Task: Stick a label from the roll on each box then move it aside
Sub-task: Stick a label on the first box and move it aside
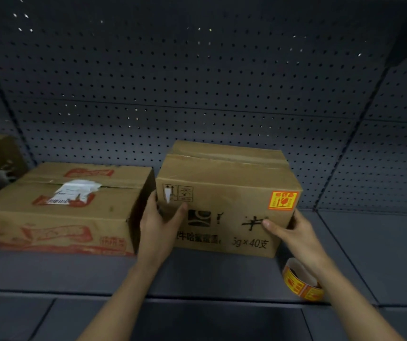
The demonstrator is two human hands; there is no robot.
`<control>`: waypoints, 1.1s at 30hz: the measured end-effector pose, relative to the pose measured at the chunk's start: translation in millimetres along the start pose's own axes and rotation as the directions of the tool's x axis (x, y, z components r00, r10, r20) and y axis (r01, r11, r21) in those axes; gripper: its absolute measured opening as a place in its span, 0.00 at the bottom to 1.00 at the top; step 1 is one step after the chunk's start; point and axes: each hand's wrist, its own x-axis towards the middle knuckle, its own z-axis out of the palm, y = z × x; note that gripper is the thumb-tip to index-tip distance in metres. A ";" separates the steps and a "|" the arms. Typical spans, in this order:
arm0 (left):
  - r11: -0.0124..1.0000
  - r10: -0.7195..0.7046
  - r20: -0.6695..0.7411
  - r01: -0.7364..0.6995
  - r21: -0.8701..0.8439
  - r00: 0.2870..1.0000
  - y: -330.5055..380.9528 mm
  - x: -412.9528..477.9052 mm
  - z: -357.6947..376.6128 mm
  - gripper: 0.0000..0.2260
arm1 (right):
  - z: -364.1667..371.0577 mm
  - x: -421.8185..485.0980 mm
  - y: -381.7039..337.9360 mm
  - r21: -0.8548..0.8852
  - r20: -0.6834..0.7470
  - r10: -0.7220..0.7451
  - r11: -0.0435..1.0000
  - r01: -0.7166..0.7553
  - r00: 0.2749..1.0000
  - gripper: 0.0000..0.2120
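at the ends of the labelled box (227, 212), left hand (158, 225) and right hand (293, 232) clamp it. pushed left, it may hit the second box (62, 210) just beside it.

Both arms are reaching forward; the left hand (159, 217) and right hand (293, 231) are gripping the box (227, 193) at opposite corners, thumbs lying on its front.

One wide-angle camera, worn on the head, faces forward and slightly down into a shelf (197, 274). It sits close: the left hand (159, 225) and right hand (293, 232) enter from the bottom edge and hold the box (227, 190) at frame centre. The perforated back panel (197, 70) fills the upper half.
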 end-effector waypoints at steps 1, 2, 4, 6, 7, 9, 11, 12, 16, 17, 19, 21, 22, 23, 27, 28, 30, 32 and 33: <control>1.000 -0.006 0.015 0.006 -0.007 1.000 0.2 0.0 2.7 0.21 | 1.5 0.5 -0.6 0.006 -0.008 0.012 1.000 -0.012 1.000 0.21; 1.000 -0.015 0.027 0.015 -0.020 1.000 -0.5 1.1 4.3 0.21 | 2.7 1.0 -1.4 0.011 -0.015 0.020 1.000 -0.019 1.000 0.20; 0.999 -0.017 0.039 0.018 -0.046 0.999 0.2 3.3 5.5 0.21 | 4.6 0.6 -5.3 0.022 -0.027 0.024 0.999 -0.023 0.999 0.20; 0.997 -0.012 0.033 0.015 -0.069 0.999 1.5 4.7 5.0 0.22 | 5.4 -1.3 -10.4 0.025 -0.059 0.009 1.000 -0.008 0.998 0.20; 0.997 -0.001 0.028 0.003 -0.078 1.000 3.5 3.8 4.3 0.23 | 4.8 -3.1 -13.0 0.023 -0.080 -0.004 1.000 0.006 0.997 0.20; 0.994 0.039 0.018 -0.037 -0.100 0.999 9.1 0.8 2.8 0.25 | 2.5 -9.0 -21.1 0.023 -0.113 -0.039 0.999 0.042 0.993 0.20; 0.986 0.091 0.015 -0.088 -0.143 0.996 16.5 -2.4 2.6 0.27 | -4.0 -17.9 -32.8 0.028 -0.141 -0.075 0.996 0.080 0.987 0.20; 0.979 0.114 0.018 -0.109 -0.170 0.993 22.4 -3.7 3.6 0.28 | -9.4 -22.9 -39.0 0.027 -0.155 -0.094 0.995 0.100 0.983 0.20; 0.947 0.163 0.071 -0.136 -0.290 0.984 52.5 -7.8 17.7 0.28 | -41.3 -46.9 -63.1 -0.004 -0.221 -0.165 0.986 0.168 0.961 0.19; 0.939 0.180 0.091 -0.143 -0.313 0.979 59.3 -8.6 24.4 0.29 | -51.8 -54.5 -65.9 -0.010 -0.250 -0.175 0.984 0.178 0.952 0.19; 0.924 0.208 0.152 -0.143 -0.354 0.966 72.0 -13.1 42.9 0.29 | -74.6 -72.8 -68.7 -0.024 -0.314 -0.182 0.983 0.183 0.932 0.19; 0.913 0.235 0.231 -0.133 -0.386 0.944 82.8 -21.3 66.5 0.26 | -98.5 -96.1 -69.8 -0.065 -0.389 -0.185 0.983 0.173 0.903 0.18; 0.909 0.247 0.273 -0.124 -0.398 0.930 89.6 -27.4 79.7 0.24 | -110.7 -109.1 -69.9 -0.087 -0.428 -0.187 0.982 0.165 0.884 0.17; 0.906 0.254 0.311 -0.113 -0.409 0.916 95.5 -34.1 94.0 0.22 | -122.5 -123.4 -69.6 -0.106 -0.465 -0.183 0.983 0.151 0.866 0.18; 0.888 0.278 0.450 -0.047 -0.458 0.849 118.9 -70.4 150.5 0.21 | -168.1 -184.5 -61.3 -0.128 -0.610 -0.136 0.989 0.072 0.780 0.22; 0.885 0.285 0.490 -0.030 -0.464 0.824 124.6 -81.2 163.5 0.21 | -178.5 -199.9 -59.0 -0.131 -0.639 -0.127 0.990 0.056 0.759 0.21; 0.877 0.304 0.557 0.002 -0.481 0.772 134.6 -101.4 184.7 0.19 | -195.9 -227.3 -54.0 -0.133 -0.677 -0.111 0.991 0.027 0.728 0.20; 0.874 0.317 0.607 0.024 -0.486 0.728 143.5 -123.1 206.5 0.21 | -213.3 -254.1 -47.1 -0.125 -0.714 -0.093 0.992 0.005 0.693 0.22; 0.877 0.317 0.626 0.031 -0.479 0.713 146.0 -130.8 216.0 0.23 | -220.5 -264.1 -43.4 -0.120 -0.730 -0.085 0.993 -0.004 0.679 0.22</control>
